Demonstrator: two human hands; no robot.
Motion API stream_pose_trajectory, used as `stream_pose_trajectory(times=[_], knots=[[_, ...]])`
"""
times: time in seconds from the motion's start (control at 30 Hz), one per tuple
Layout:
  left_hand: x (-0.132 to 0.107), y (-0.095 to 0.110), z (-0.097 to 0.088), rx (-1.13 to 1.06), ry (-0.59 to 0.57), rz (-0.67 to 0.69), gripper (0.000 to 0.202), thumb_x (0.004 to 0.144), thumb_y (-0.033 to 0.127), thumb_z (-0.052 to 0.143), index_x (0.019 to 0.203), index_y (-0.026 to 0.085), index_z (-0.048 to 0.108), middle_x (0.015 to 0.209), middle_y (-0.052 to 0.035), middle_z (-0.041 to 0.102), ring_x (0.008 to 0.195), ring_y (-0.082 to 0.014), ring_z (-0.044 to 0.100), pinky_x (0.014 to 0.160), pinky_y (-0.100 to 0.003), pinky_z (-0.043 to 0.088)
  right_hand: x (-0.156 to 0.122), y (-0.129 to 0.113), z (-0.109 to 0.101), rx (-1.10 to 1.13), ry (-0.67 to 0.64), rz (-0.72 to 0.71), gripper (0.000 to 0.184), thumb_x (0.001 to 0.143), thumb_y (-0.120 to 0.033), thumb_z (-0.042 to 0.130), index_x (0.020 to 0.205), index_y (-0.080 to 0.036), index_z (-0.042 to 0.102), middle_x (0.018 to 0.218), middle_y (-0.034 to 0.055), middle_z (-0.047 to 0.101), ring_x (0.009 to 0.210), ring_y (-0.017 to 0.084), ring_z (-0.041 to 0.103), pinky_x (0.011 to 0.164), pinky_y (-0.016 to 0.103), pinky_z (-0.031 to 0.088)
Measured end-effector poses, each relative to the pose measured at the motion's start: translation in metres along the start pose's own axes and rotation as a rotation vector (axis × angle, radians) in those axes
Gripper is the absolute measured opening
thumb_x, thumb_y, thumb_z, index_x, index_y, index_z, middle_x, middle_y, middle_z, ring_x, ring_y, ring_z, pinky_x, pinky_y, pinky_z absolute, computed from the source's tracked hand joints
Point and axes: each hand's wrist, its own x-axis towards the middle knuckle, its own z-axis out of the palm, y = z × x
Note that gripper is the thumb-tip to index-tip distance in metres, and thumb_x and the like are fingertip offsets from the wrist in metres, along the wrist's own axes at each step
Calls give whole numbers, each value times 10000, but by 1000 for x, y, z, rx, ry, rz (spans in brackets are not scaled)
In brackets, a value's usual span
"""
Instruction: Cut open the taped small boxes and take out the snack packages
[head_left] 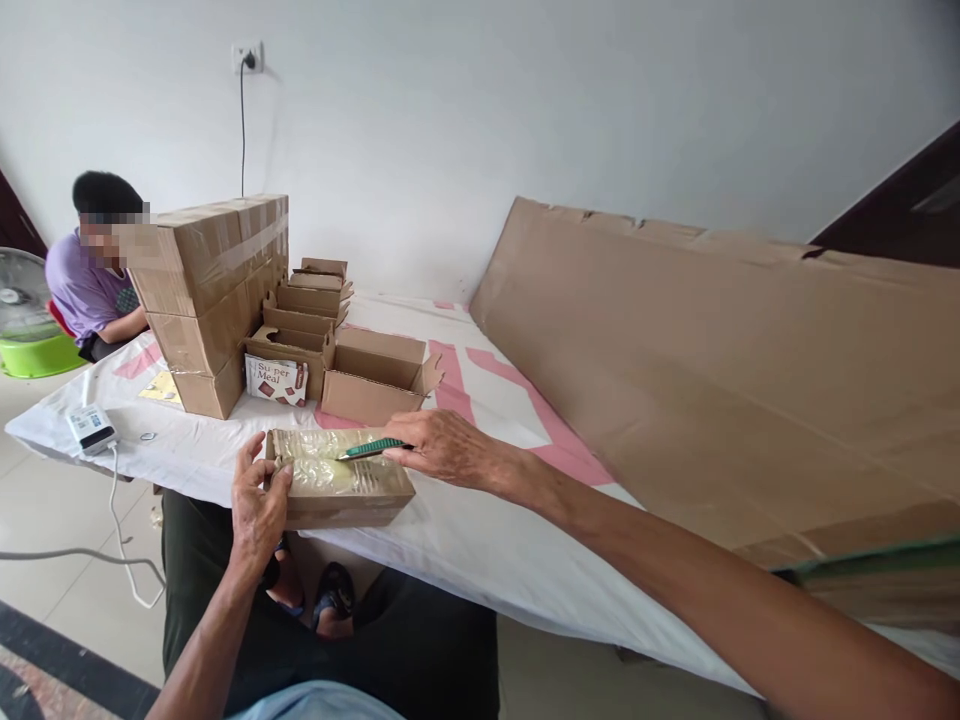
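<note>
A small cardboard box (pixel 341 512) with clear, shiny tape or plastic over its top sits at the table's front edge. My left hand (pixel 256 495) grips the box's left end, thumb on top and fingers at the far side. In my right hand (pixel 442 447) is a green utility knife (pixel 375 447), its tip pointing left and down onto the taped top along the middle. Whether the blade has gone through the tape cannot be made out. Just beyond stands an open cardboard box (pixel 371 393) with raised flaps.
Stacked taped cartons (pixel 206 300) stand at the left, beside a row of open boxes (pixel 292 340) and a "Super Meal" packet (pixel 276 381). A white device (pixel 94 428) with a cable lies near the left edge. A large cardboard sheet (pixel 675 370) leans at right. Another person (pixel 94 270) sits behind the cartons.
</note>
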Motion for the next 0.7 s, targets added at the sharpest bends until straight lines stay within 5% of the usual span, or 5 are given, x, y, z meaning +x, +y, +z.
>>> stream_pose_trajectory(times=[0.2,0.3,0.5,0.7], knots=[[6,9,-2,58,10,177,228,877,343,744,686,231,688,1132,-84,726,1139,-265,689,1064,-444,543,-25,7,-3,37,35,23,259,1058,-305,528,1104,-212,766,923,59,745,777,192,653,671,298,401],[8,7,-2,50,-16,199,137,873,338,738,772,245,748,985,-68,761,1170,-286,701,1081,-461,541,-32,6,-8,29,69,37,241,1048,-310,538,1052,-222,762,923,58,760,751,188,650,642,295,388],[1,2,-6,32,-103,86,179,929,389,692,863,236,757,1288,-130,777,1457,-340,592,1200,-498,475,-44,3,-29,152,174,136,237,1012,-320,554,885,-227,731,767,13,720,664,166,612,625,294,402],[-6,0,-14,29,-163,32,264,805,443,833,941,225,768,1559,-170,630,1518,-381,529,1252,-540,426,-31,-17,-21,301,225,54,212,1019,-311,555,995,-222,746,867,33,744,750,175,648,680,295,453]])
